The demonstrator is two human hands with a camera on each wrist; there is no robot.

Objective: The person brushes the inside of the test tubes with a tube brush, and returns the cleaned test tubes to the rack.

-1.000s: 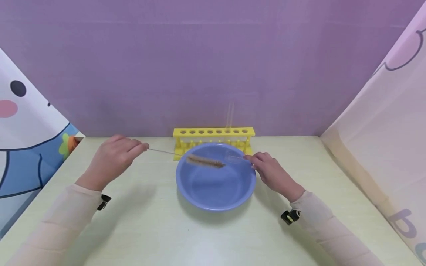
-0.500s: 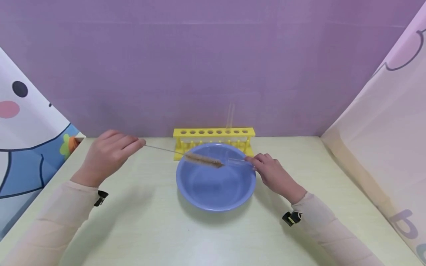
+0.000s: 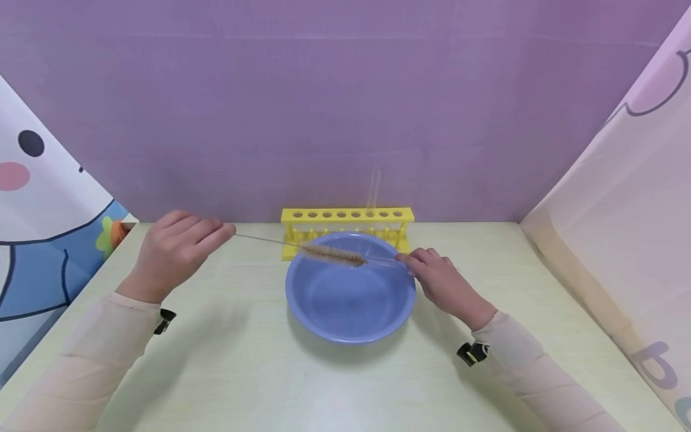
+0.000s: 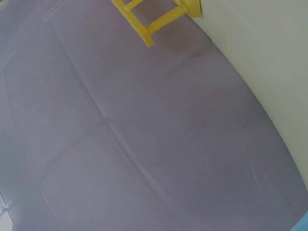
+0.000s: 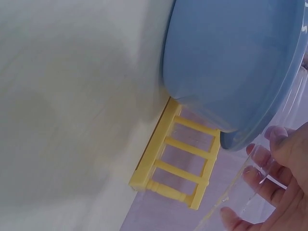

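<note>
In the head view, my left hand pinches the thin twisted-wire handle of a test tube brush with tan bristles. Over the far part of the blue basin, the brush tip meets the mouth end of a clear test tube; whether it is inside cannot be told. My right hand grips that tube near the basin's right rim. From the right wrist, the fingers show curled about the transparent tube. The left wrist view shows neither the left hand nor the brush.
Behind the basin stands a yellow test tube rack, with another clear tube upright in one of its holes. A purple cloth hangs behind the table. Printed cloths flank both sides.
My left hand has drawn slightly left. The brush tip has risen from just below the tube to level with its mouth. My right hand stays almost in place.
</note>
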